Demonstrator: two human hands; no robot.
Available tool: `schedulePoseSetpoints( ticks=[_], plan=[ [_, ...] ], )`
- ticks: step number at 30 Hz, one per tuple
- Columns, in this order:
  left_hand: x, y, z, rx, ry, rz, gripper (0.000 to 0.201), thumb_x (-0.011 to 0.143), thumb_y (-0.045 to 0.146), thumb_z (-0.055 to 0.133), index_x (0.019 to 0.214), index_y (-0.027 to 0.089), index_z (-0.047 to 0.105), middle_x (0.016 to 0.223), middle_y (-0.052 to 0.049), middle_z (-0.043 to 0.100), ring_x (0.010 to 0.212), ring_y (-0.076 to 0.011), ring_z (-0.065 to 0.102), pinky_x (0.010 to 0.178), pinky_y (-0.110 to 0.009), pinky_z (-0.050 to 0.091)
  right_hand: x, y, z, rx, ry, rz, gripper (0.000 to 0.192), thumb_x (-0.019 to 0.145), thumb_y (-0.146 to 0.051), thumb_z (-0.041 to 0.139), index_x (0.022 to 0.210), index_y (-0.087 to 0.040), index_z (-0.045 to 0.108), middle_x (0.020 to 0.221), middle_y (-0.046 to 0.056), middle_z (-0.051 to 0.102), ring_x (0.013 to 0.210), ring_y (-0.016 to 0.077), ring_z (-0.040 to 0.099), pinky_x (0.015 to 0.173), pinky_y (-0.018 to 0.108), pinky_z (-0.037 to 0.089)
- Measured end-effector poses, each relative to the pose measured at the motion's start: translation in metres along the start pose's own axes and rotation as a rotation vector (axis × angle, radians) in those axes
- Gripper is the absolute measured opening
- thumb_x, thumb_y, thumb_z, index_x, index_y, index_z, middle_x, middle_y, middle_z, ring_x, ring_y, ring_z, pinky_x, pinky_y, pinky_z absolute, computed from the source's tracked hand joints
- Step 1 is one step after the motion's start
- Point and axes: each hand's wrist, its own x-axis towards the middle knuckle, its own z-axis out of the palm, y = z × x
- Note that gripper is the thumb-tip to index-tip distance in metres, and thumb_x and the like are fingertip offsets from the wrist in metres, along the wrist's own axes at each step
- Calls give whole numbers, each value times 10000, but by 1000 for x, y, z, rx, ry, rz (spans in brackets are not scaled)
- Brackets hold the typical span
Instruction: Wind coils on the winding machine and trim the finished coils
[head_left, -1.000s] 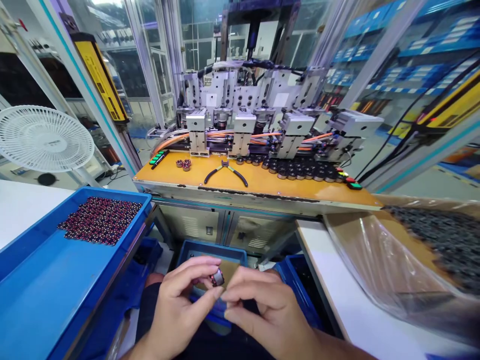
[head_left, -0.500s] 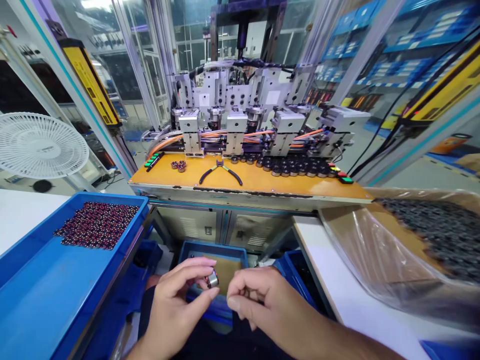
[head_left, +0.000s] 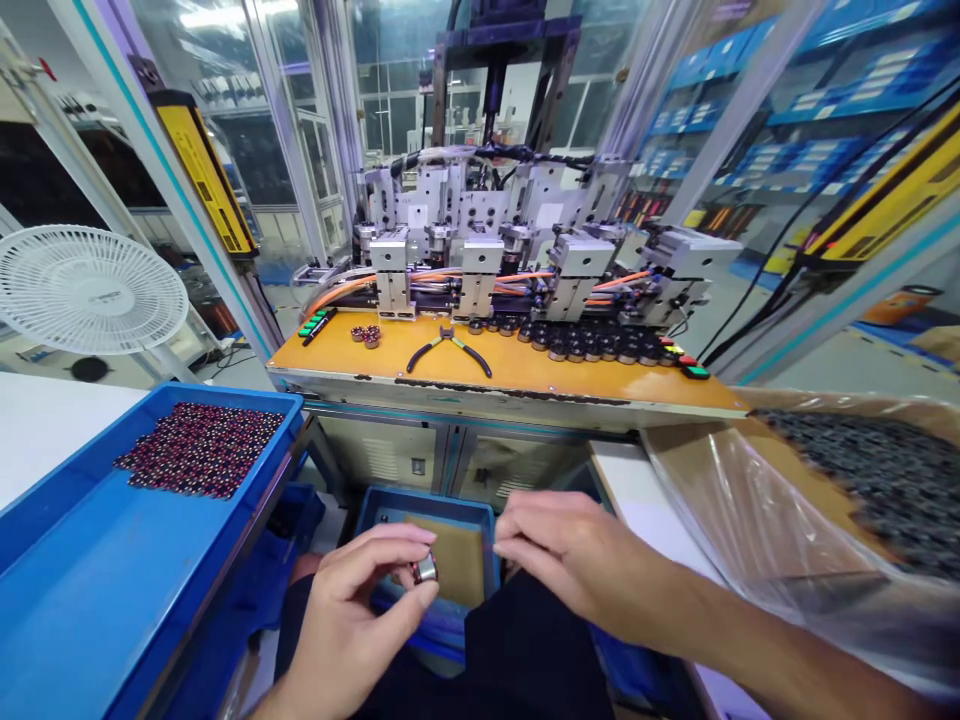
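My left hand pinches a small motor stator between thumb and fingers. The stator has a silver metal side and dark red edges. To its right, my right hand is raised, thumb and fingertips pressed together. Whatever those fingertips may hold is too small or hidden to make out. Below both hands stands a blue bin with a brown sheet in it.
At left, a blue tray holds many red-and-dark stators. Pliers, a few stators and rows of black round parts lie on the orange bench before the machine. A plastic-lined box stands right.
My right hand has moved up and to the right, away from the stator. My left hand keeps its hold, with the stator turned slightly. The camera view has shifted a little.
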Motion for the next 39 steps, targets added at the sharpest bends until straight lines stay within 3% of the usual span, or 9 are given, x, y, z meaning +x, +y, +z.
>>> schedulePoseSetpoints(
  ticks=[5, 8, 13, 18, 20, 23, 27, 32, 39],
  plan=[
    [4, 5, -1, 210, -57, 194, 248, 769, 63, 700, 966, 211, 730, 979, -78, 787, 821, -189, 761, 705, -220, 624, 16, -19, -8, -418, 60, -506, 394, 999, -149, 293, 1127, -71, 657, 938, 125, 688, 708, 214, 591, 614, 356, 479],
    [4, 6, -1, 225, -66, 235, 265, 767, 63, 699, 986, 213, 720, 980, -81, 786, 854, -206, 766, 729, -230, 629, 23, -26, 4, -420, 57, -611, 336, 934, -102, 360, 942, -68, 695, 833, 116, 659, 626, 203, 545, 540, 353, 422],
    [-3, 0, -7, 177, -53, 177, 271, 783, 72, 702, 1006, 224, 724, 1003, -84, 783, 782, -184, 761, 651, -223, 627, 20, -27, 22, -87, 7, -223, 292, 947, -104, 396, 742, -162, 595, 706, 31, 570, 614, 153, 513, 545, 284, 407],
    [-9, -4, -13, 116, -14, 210, 259, 785, 54, 706, 970, 233, 740, 1034, -79, 779, 880, -198, 759, 773, -257, 621, 51, -6, 5, 417, -288, 153, 226, 901, -114, 615, 681, -161, 637, 592, -67, 597, 493, 61, 561, 466, 139, 421],
    [-9, -6, -13, 106, 20, 210, 254, 786, 39, 697, 942, 233, 744, 1047, -80, 777, 872, -191, 758, 783, -258, 617, 83, 19, -1, 325, -106, 213, 177, 923, -175, 626, 754, -152, 673, 607, -57, 626, 543, 84, 607, 532, 165, 482],
    [-9, -8, -13, 102, 90, 193, 266, 790, 29, 685, 948, 235, 743, 1051, -85, 777, 904, -203, 753, 797, -277, 617, 136, 63, 6, 160, 175, 353, 173, 996, -253, 540, 1003, -126, 657, 944, 37, 681, 850, 154, 665, 786, 315, 546],
    [-10, -7, -15, 126, 133, 152, 243, 800, 44, 679, 939, 232, 744, 1055, -90, 776, 901, -206, 753, 741, -263, 623, 189, 103, 38, 3, 335, 486, 314, 959, -377, 613, 1177, -151, 595, 1174, 86, 618, 1041, 234, 621, 887, 450, 539],
    [-16, -4, -24, 135, 195, 127, 257, 799, 46, 683, 941, 249, 755, 1052, -75, 780, 916, -203, 754, 779, -272, 620, 195, 123, 54, -82, 210, 532, 304, 949, -363, 631, 1167, -153, 598, 1147, 85, 628, 969, 209, 636, 828, 408, 567],
    [-16, -8, -27, 26, 263, 30, 254, 808, 65, 688, 940, 268, 764, 1064, -52, 783, 991, -190, 735, 823, -255, 606, 138, 138, 12, -164, -40, 401, 269, 946, -330, 628, 1124, -129, 621, 1091, 67, 636, 981, 221, 639, 877, 422, 542]
  ],
)
